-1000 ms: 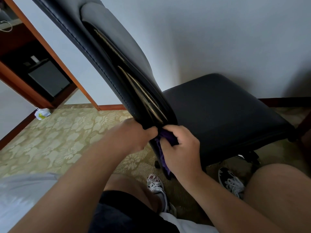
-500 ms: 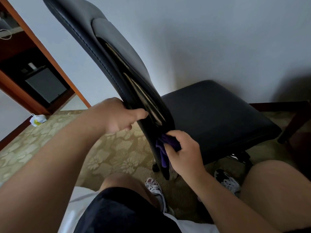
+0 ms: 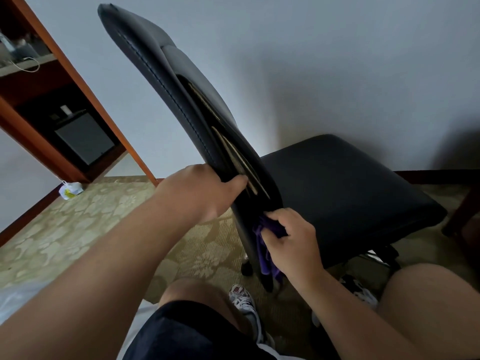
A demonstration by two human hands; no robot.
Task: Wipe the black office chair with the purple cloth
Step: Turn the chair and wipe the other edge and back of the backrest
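Observation:
The black office chair [image 3: 337, 183] stands in front of me, its backrest edge-on and leaning up to the left, its seat to the right. My left hand [image 3: 200, 190] grips the edge of the backrest, thumb across its near side. Lower down, my right hand [image 3: 291, 242] holds the purple cloth [image 3: 262, 245] bunched against the bottom of the backrest, where it meets the seat. Part of the cloth hangs below my fingers.
A wooden cabinet [image 3: 78, 141] with a dark box inside stands at the left by the white wall. A small white bag [image 3: 68, 189] lies on the patterned carpet. My knees and sneakers [image 3: 244, 300] are right under the chair. A dark wooden leg [image 3: 465, 211] is at the right edge.
My left hand let go near the cloth and slid up the backrest edge. My right hand stayed low with the cloth. The view tilted up, showing the backrest top.

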